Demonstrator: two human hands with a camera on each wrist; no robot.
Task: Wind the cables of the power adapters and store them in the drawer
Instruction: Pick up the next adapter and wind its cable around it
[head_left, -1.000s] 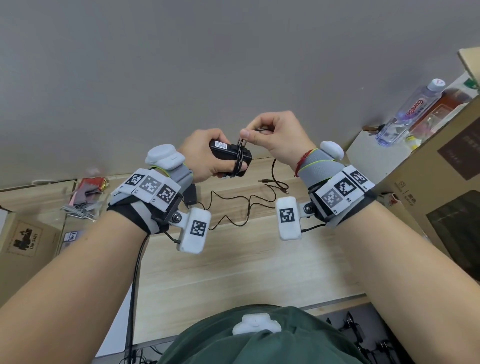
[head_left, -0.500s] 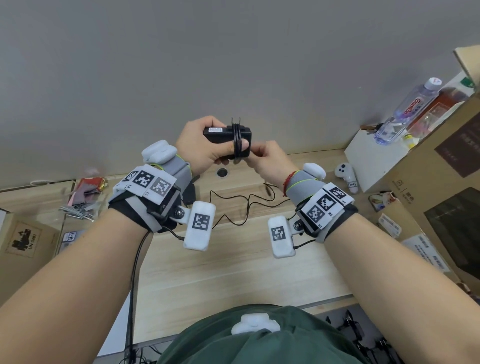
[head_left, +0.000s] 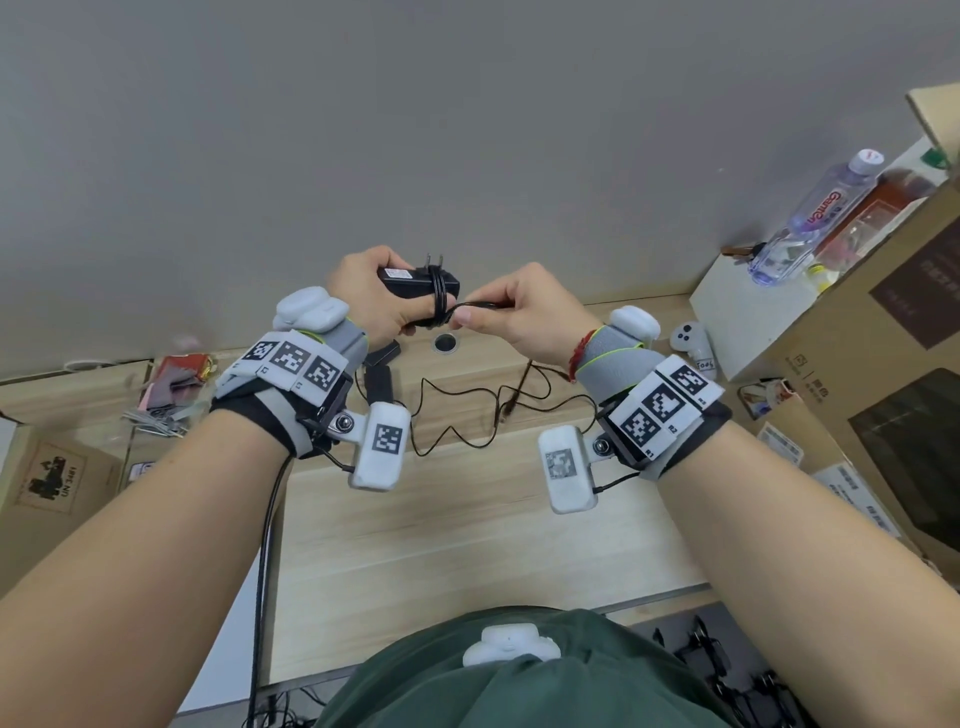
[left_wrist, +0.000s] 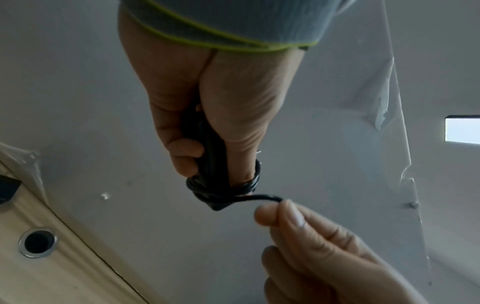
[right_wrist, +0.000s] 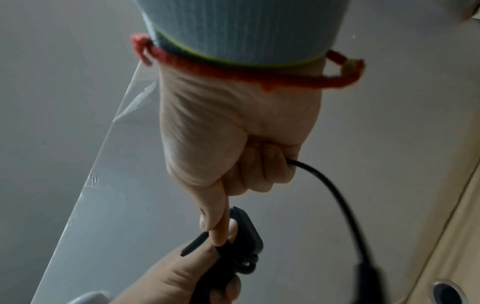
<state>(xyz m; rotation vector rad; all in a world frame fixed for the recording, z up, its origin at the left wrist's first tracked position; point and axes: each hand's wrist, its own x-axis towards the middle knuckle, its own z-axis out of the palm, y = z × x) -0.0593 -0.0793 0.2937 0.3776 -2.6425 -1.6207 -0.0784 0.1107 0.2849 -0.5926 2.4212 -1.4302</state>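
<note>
Up in front of the wall, the left hand (head_left: 371, 299) grips a black power adapter (head_left: 415, 280), fingers curled round its body, prongs pointing up. Several turns of the black cable (head_left: 440, 304) are wound round the adapter beside the left fingertips. Just right of it, the right hand (head_left: 524, 312) pinches the cable between thumb and forefinger, the other fingers curled. Below both hands the rest of the cable hangs in loose loops to the wooden desk (head_left: 467, 545).
</note>
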